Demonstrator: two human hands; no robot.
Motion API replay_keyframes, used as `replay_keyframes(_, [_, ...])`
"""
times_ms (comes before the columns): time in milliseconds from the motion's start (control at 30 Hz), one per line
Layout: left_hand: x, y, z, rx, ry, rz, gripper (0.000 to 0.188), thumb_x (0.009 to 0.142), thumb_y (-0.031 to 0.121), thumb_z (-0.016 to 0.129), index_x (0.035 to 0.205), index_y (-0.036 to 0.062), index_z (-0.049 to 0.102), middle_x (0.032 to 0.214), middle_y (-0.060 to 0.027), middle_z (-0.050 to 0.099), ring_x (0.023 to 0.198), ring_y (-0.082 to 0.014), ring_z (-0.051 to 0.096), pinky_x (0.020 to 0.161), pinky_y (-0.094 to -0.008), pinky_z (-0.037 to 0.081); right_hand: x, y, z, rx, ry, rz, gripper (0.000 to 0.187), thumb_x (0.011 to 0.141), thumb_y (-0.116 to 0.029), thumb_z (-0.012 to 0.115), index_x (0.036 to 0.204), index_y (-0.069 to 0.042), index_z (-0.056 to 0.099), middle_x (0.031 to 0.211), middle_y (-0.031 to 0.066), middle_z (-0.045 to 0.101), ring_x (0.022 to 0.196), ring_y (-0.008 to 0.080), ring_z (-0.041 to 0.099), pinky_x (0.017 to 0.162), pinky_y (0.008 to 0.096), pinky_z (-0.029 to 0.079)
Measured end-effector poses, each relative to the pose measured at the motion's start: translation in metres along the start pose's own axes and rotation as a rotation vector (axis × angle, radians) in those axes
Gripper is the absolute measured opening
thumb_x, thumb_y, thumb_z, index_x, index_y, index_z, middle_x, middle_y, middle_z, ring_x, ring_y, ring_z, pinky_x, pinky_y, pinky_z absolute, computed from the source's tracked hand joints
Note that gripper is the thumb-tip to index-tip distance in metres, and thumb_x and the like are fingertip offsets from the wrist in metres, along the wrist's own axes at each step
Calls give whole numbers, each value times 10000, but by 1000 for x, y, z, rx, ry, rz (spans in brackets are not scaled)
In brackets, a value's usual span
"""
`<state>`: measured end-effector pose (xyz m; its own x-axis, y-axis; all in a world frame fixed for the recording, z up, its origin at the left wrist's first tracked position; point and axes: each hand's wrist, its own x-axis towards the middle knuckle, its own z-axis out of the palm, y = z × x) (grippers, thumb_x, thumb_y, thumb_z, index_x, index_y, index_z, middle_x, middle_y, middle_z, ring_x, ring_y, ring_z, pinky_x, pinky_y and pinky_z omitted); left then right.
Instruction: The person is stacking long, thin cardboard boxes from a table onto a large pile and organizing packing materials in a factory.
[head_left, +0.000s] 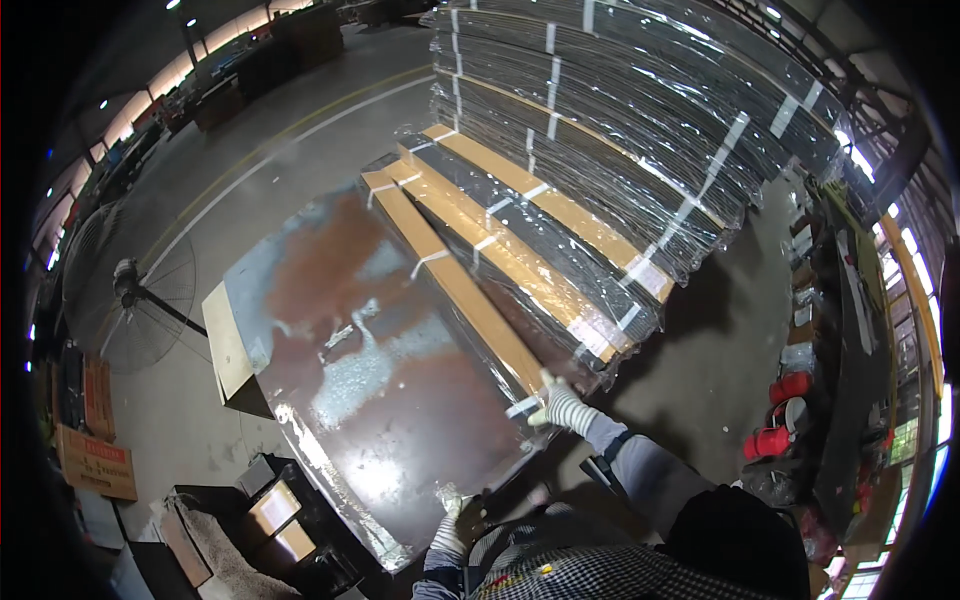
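Observation:
My right hand (562,402), in a pale striped glove, is closed on the near end of a long, narrow package (455,280). That package has a brown cardboard face, dark sides and white tape bands. It lies slantwise on a worn table (420,430) with a brown and pale blue top. My left hand (455,508), gloved too, is at the table's near edge; its fingers are small and blurred against the shiny top. Right of the held package lies a similar wrapped package (520,260), and beyond it another (560,215), both in clear film.
A tall film-wrapped stack of dark panels (600,110) stands behind the packages. At the left are a floor fan (130,285) and a cardboard box (95,462). Boxes and a dark seat-like thing (215,540) are low left. Red items (770,440) line the right side.

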<state>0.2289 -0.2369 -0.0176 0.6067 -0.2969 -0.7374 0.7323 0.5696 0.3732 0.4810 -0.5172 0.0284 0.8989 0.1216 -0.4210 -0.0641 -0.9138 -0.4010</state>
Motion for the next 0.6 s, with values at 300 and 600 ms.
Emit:
replay_keyframes(300, [82, -46, 62, -65, -45, 132, 473, 868, 154, 747, 1293, 89, 549, 1174, -37, 629, 1091, -200, 605, 935, -388, 513, 16, 79, -131, -28, 533, -272, 695, 681, -272, 795, 1275, -5, 552, 1221, 226, 597, 1185, 363, 554, 1026, 452, 426])
replay_keyframes(600, [172, -70, 108, -99, -21, -17, 519, 848, 286, 770, 1293, 108, 570, 1276, -81, 609, 1189, -275, 548, 1031, -484, 402, 63, 29, -111, -271, 182, 40, 1230, 622, -523, 853, 1539, -35, 194, 1353, 282, 495, 1262, 415, 496, 1056, 445, 422])
